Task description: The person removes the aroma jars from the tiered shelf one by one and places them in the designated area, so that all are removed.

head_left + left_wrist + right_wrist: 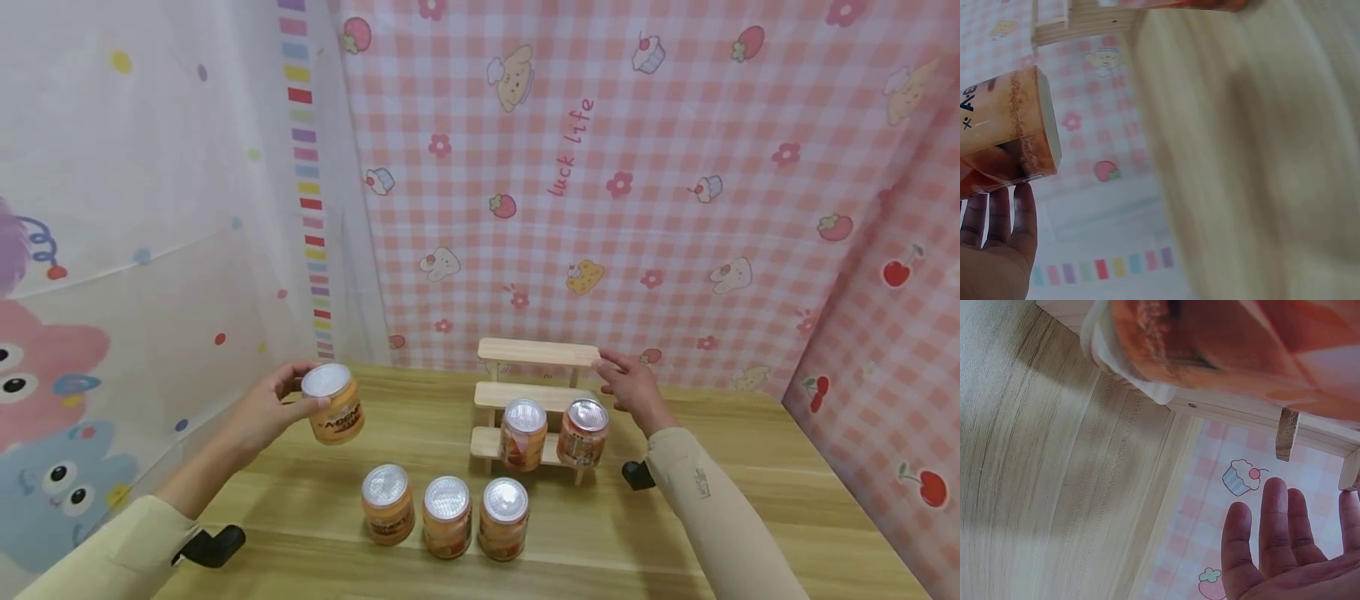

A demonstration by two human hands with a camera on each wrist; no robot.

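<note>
My left hand (266,410) grips an orange-labelled can (339,418) with a pale, flat lid, held above the left of the table. In the left wrist view, fingers (1024,219) lie against that can (1007,134). Over on the right, my right hand (633,387) touches the right end of a three-step wooden rack (536,352), its fingers (1274,519) mostly extended. On the rack's lowest step stand two similar cans, a left can (522,437) and a right can (582,435). The upper two steps hold nothing.
Three more cans line up in front of the rack: a left can (388,508), a middle can (447,521) and a right can (504,523). They stand on a wood-grain table (300,533). A checked pink cloth (660,233) hangs behind, and a white patterned sheet (172,208) hangs left.
</note>
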